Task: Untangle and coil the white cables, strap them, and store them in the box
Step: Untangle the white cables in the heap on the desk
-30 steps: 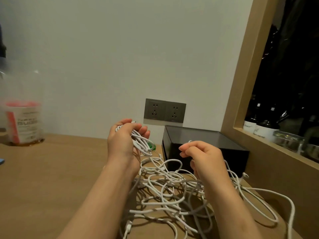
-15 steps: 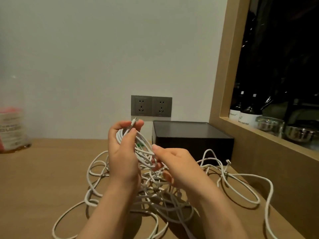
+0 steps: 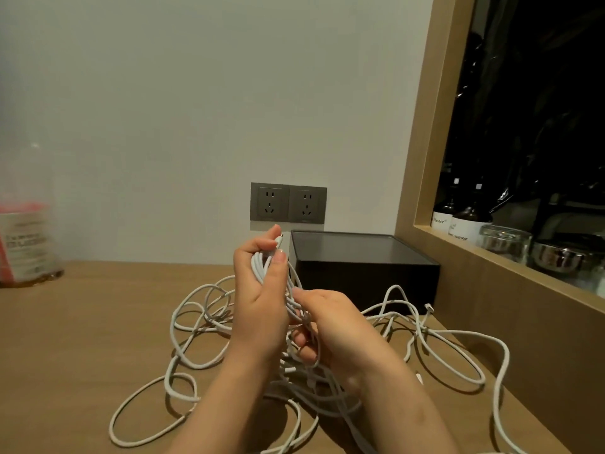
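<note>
Since a second back, the right hand [image 3: 340, 326] has been brought in from over by the box [image 3: 363, 270] and tucked right up against the left hand [image 3: 262, 299]. The loose loops have also been dragged further left across the worktop [image 3: 82, 339].

Most of the cables [image 3: 209, 328] are still in one big tangle on the worktop in front of the box, with loops spilling out both sides. A few turns have been gathered and are held up in the left hand, fingers and thumb curled round them, with a plug [image 3: 280, 239] poking out the top. The right hand sits just below, fingers curled round strands running down into the mess. Which strand is actually being followed can't be made out.

Looks like the next turn is being fed onto the coil, so early days.

- The plug end should be kept pinned so the turns already made don't slip.
- Only one strand should be drawn through the right hand, slowly. If it's yanked, knots will probably get pulled tight.
- Crossings are best lifted off, not forced.
- Turns should be kept the same size so the strap can go round neatly later.

No strap can be spotted. The box top looks closed, but that's hard to call.

Further out, twin sockets [image 3: 288, 202] are set in the wall, bottles [image 3: 461, 221] are lined up in the niche on the right, and a blurry jar [image 3: 26, 244] is parked far left.
</note>
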{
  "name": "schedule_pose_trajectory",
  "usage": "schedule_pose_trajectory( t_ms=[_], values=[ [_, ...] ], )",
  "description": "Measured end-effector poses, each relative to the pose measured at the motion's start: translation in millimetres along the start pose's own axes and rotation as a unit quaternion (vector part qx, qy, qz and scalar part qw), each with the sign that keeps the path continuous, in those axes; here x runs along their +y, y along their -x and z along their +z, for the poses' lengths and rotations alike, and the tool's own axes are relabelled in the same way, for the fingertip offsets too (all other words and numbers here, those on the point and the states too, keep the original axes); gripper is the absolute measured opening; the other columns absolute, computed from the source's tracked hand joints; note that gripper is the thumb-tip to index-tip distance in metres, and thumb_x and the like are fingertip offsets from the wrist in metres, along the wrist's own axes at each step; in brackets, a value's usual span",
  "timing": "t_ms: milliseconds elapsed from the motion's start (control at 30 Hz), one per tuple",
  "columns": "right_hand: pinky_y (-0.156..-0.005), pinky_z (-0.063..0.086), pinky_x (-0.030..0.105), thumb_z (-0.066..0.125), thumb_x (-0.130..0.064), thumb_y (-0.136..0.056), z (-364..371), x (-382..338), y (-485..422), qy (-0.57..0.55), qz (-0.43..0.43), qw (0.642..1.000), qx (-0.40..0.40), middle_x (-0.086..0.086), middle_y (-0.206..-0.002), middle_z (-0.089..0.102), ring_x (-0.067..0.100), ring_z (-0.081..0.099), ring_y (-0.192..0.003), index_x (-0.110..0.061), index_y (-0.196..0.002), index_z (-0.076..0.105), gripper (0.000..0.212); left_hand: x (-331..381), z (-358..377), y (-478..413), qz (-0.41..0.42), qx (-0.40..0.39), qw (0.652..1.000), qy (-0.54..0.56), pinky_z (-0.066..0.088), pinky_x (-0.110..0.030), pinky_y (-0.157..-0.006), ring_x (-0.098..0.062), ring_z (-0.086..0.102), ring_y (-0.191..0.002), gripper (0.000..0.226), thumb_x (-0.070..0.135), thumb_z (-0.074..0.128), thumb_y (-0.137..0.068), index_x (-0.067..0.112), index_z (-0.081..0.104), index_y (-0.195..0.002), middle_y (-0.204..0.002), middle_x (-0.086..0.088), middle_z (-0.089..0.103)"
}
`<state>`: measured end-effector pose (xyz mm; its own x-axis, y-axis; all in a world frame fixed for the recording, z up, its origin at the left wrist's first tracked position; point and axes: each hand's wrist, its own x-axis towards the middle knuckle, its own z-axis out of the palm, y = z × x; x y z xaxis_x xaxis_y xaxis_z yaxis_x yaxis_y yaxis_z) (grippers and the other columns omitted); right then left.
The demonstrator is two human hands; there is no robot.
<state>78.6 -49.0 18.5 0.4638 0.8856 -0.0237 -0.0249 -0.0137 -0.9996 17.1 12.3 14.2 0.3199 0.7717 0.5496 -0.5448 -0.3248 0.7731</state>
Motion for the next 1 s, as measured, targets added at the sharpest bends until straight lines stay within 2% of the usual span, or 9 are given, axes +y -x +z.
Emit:
schedule_pose_trajectory(
  t_ms=[67,200,300,400,500,633,800,933,1000],
  values=[
    [-0.042,0.035,0.016,0.046,-0.032,-0.097,-0.6,1.0,-0.1,0.004,-0.003,1.0,-0.002,0.002,-0.071,0.049,0.006,0.042,-0.05,-0.003,-0.11,0.059,0.034,-1.0,-1.5,-0.2,0.001,0.002,1.0,-0.012,0.037,-0.015,-0.09,-0.002,0.044,-0.123,0.014,0.02,0.039,-0.097,0.033,0.044,-0.095,-0.127,0.015,0.051],
    [-0.044,0.036,0.016,0.049,-0.027,-0.096,-3.3,2.9,-0.3,-0.028,0.004,0.999,-0.021,0.002,-0.07,0.051,0.005,0.044,-0.051,-0.004,-0.109,0.06,0.028,-0.8,-0.5,1.0,-0.02,-0.009,1.0,-0.02,0.041,-0.026,-0.095,-0.014,0.044,-0.124,0.01,0.024,0.04,-0.096,0.034,0.043,-0.096,-0.125,0.014,0.05],
    [-0.043,0.037,0.016,0.05,-0.02,-0.095,-8.3,2.6,-0.3,-0.055,0.014,0.998,-0.022,0.004,-0.071,0.053,0.006,0.046,-0.05,-0.001,-0.105,0.061,0.024,-3.2,1.3,3.5,-0.024,-0.035,0.999,-0.013,0.039,-0.033,-0.104,-0.011,0.04,-0.128,0.009,0.028,0.04,-0.093,0.036,0.041,-0.097,-0.13,0.019,0.045],
    [-0.037,0.034,0.015,0.05,-0.012,-0.095,-13.0,-1.5,0.6,-0.087,0.003,0.996,-0.012,0.002,-0.063,0.051,0.005,0.044,-0.047,-0.002,-0.095,0.061,0.015,-4.4,1.5,3.1,-0.03,-0.049,0.998,0.005,0.039,-0.024,-0.101,-0.008,0.037,-0.131,0.009,0.031,0.041,-0.091,0.036,0.04,-0.099,-0.13,0.026,0.041],
    [-0.036,0.034,0.015,0.049,-0.012,-0.095,-14.6,-3.0,1.3,-0.072,-0.004,0.997,0.001,0.002,-0.061,0.051,0.006,0.043,-0.046,-0.004,-0.092,0.06,0.013,-5.5,1.6,2.2,-0.041,-0.064,0.997,0.016,0.038,-0.033,-0.106,-0.012,0.036,-0.133,0.021,0.041,0.043,-0.08,0.038,0.041,-0.1,-0.134,0.027,0.038],
    [-0.039,0.035,0.014,0.044,-0.014,-0.096,-9.2,0.4,2.1,-0.051,0.019,0.999,-0.001,0.005,-0.069,0.053,0.005,0.044,-0.048,-0.004,-0.099,0.059,0.019,-6.2,2.9,5.0,-0.043,-0.084,0.996,0.005,0.036,-0.013,-0.091,-0.001,0.032,-0.128,0.014,0.028,0.041,-0.091,0.035,0.038,-0.103,-0.134,0.026,0.034],
    [-0.037,0.034,0.013,0.048,-0.014,-0.095,-12.9,-0.6,0.9,-0.074,0.02,0.997,-0.015,0.0,-0.06,0.054,0.004,0.042,-0.044,-0.006,-0.091,0.06,0.015,-8.8,0.4,2.3,-0.04,-0.103,0.994,-0.008,0.039,-0.011,-0.084,0.016,0.036,-0.111,0.016,0.028,0.041,-0.091,0.036,0.035,-0.103,-0.122,0.035,0.034],
    [-0.033,0.033,0.013,0.05,-0.012,-0.095,-16.9,-1.4,2.9,-0.131,0.032,0.99,-0.044,0.001,-0.058,0.051,0.004,0.04,-0.041,-0.004,-0.091,0.059,0.013,-8.9,0.5,2.0,-0.041,-0.109,0.993,0.001,0.043,-0.009,-0.08,0.012,0.038,-0.115,0.018,0.023,0.043,-0.092,0.035,0.036,-0.104,-0.127,0.03,0.036],
    [-0.034,0.032,0.013,0.051,-0.011,-0.094,-18.3,-2.3,3.6,-0.128,0.025,0.99,-0.048,0.001,-0.057,0.051,0.004,0.04,-0.041,-0.004,-0.09,0.059,0.012,-10.0,-1.9,0.8,-0.063,-0.102,0.993,0.017,0.046,-0.011,-0.077,0.005,0.045,-0.113,0.018,0.018,0.046,-0.093,0.031,0.039,-0.103,-0.128,0.024,0.043]
  ],
)
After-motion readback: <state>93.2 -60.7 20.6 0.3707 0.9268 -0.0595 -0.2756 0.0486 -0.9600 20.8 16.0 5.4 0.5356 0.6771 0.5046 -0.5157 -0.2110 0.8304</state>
